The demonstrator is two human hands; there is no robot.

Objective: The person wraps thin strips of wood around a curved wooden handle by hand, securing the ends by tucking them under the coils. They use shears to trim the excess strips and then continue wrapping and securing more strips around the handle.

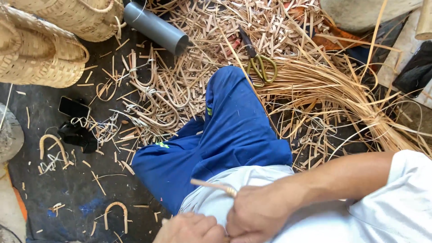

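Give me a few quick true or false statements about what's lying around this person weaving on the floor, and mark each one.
1. The scissors lie on the cane strips. True.
2. The grey pipe stands upright. False: it lies on its side.
3. The right hand grips a thin cane stick. True.
4. The woven baskets sit at the lower right. False: upper left.
5. A dark phone lies on the floor. True.
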